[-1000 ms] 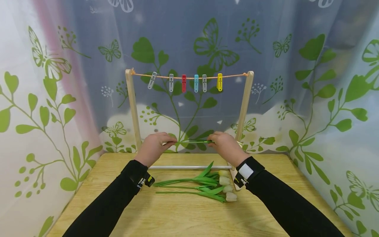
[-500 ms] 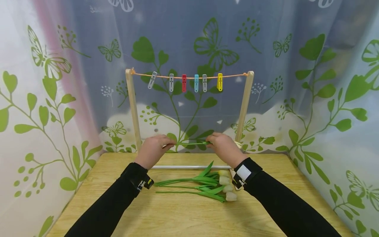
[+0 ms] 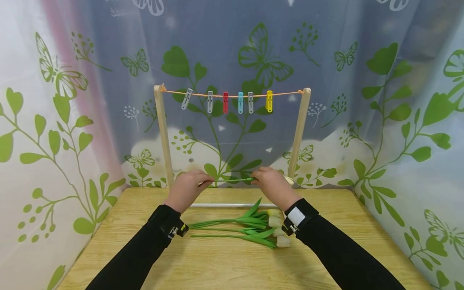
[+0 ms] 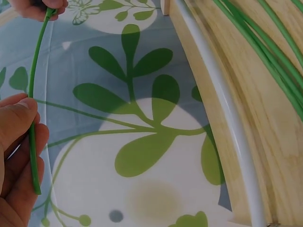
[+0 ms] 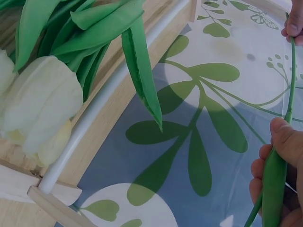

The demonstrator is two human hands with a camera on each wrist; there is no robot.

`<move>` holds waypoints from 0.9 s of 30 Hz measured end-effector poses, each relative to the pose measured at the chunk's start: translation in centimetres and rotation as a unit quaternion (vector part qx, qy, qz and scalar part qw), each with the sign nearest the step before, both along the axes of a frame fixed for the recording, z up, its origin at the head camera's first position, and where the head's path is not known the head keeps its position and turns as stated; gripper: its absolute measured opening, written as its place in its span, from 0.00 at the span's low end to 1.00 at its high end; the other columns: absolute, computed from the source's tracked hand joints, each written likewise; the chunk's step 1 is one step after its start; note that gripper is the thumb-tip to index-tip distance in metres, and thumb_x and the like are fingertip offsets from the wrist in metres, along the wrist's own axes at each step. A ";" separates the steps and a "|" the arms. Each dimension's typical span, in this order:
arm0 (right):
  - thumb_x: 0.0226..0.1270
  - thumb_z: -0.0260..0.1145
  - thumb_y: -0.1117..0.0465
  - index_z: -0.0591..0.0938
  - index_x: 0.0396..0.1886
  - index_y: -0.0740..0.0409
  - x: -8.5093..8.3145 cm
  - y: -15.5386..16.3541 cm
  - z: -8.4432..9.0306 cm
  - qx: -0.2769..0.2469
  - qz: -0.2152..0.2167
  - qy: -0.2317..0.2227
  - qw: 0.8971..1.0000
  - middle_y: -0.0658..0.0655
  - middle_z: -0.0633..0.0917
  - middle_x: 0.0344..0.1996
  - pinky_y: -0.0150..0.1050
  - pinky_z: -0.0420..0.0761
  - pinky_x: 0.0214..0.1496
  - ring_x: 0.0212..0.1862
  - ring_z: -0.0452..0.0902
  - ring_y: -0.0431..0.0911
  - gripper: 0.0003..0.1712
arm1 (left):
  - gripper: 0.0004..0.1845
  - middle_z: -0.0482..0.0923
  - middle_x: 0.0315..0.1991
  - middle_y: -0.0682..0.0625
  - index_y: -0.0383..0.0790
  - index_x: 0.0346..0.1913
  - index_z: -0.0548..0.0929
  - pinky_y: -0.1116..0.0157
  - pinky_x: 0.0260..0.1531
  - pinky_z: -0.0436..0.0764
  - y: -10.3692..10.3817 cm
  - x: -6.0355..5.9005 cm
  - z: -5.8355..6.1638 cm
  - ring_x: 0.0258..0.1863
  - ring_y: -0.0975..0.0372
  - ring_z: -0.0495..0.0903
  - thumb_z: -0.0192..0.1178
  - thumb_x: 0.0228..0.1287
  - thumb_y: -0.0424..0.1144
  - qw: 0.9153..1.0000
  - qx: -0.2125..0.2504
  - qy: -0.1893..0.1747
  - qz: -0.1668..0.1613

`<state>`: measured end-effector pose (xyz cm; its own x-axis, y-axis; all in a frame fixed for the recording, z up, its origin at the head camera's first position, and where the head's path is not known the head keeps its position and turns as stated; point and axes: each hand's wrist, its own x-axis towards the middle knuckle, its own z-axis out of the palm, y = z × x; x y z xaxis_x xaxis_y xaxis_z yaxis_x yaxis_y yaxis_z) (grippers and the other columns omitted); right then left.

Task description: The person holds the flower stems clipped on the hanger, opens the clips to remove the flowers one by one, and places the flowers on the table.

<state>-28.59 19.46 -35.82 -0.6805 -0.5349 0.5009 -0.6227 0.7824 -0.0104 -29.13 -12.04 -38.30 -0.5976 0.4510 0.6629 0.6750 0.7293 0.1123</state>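
Between my hands an artificial tulip is held sideways above the table's far edge, its green stem [image 3: 233, 181] nearly level. My left hand [image 3: 186, 187] pinches the stem near its tail end; in the left wrist view the thumb [image 4: 19, 116] lies on it. My right hand [image 3: 275, 186] grips it higher up, where a green leaf [image 5: 274, 189] wraps the stem. A pale blossom [image 3: 289, 180] shows just past the right hand, mostly hidden. Below, several more white tulips [image 3: 250, 220] lie on the table, blossoms to the right.
Behind stands a wooden frame with two posts [image 3: 164, 137] and a white rod [image 3: 224, 205] along its base. An orange string [image 3: 217, 95] between the posts carries several clothespins [image 3: 225, 102]. A patterned curtain [image 3: 232, 48] surrounds the wooden table [image 3: 203, 266].
Both hands have sunk slightly with the tulip, and the right hand has shifted a little left. The tulips on the table and the clothespins stay where they were.
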 end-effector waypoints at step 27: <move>0.71 0.77 0.64 0.93 0.48 0.59 0.4 -0.5 -2.6 -0.052 -0.012 0.016 0.998 0.55 0.89 0.38 0.37 0.92 0.41 0.39 0.87 0.47 0.09 | 0.08 0.93 0.44 0.54 0.50 0.51 0.95 0.67 0.37 0.91 0.1 1.0 -1.6 0.40 0.63 0.91 0.73 0.73 0.38 0.999 0.027 -0.031 0.010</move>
